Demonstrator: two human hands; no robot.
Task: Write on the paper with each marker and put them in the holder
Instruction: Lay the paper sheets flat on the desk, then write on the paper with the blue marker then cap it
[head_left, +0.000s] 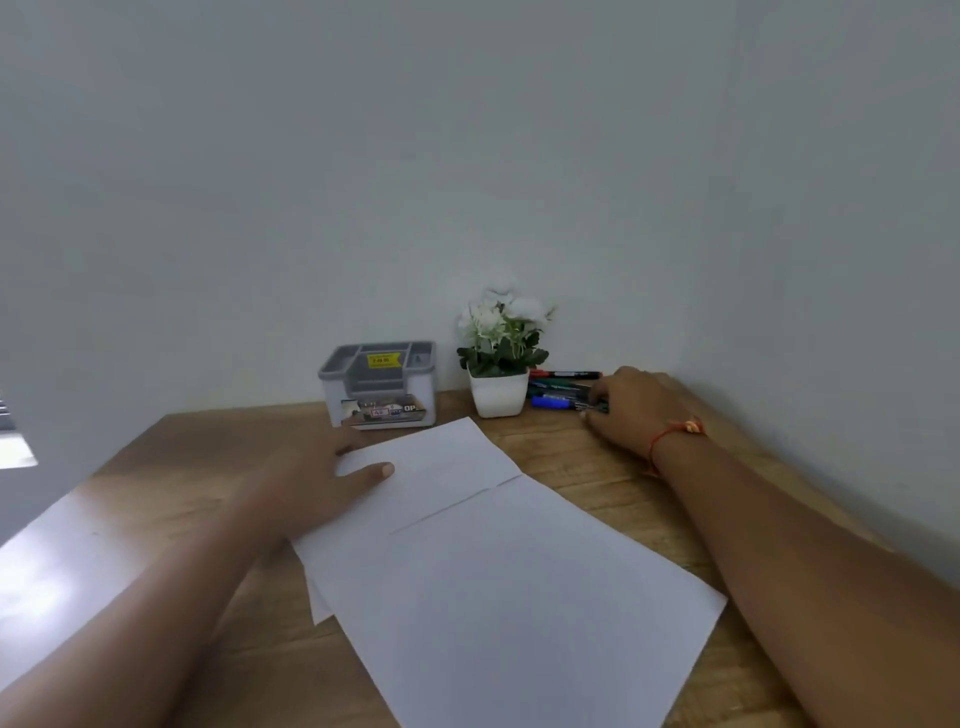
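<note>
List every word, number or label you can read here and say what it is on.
"OP": white letters at the right end of the printed card on the front of the holder; the rest is blurred.
Too blurred to read: dark digits on the yellow sticker on the holder.
Too small to read: print on the barrels of the markers.
None: the paper shows no writing.

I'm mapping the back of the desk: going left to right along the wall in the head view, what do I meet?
holder → plant → markers → right hand
</note>
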